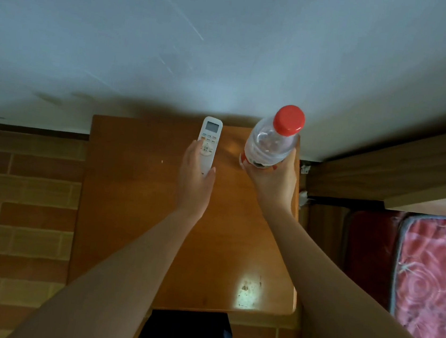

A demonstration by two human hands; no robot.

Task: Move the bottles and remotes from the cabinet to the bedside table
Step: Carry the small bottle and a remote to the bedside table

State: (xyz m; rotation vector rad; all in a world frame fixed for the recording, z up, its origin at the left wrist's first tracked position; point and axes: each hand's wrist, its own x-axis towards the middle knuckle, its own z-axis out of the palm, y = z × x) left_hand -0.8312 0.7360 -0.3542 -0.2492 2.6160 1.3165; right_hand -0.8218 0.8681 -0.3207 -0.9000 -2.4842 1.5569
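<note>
My left hand [195, 182] grips the lower end of a white remote [208, 142] with a small screen, held over the far middle of the brown wooden bedside table [133, 214]. My right hand [273, 183] holds a clear plastic bottle [270, 143] with a red cap by its lower body, above the table's far right corner. Whether either object touches the tabletop I cannot tell.
A pale wall rises behind the table. A wooden bed frame [399, 172] and a red patterned mattress [432, 276] lie to the right. Brick-pattern floor [16, 214] shows on the left. My dark clothing [186, 334] is at the table's near edge.
</note>
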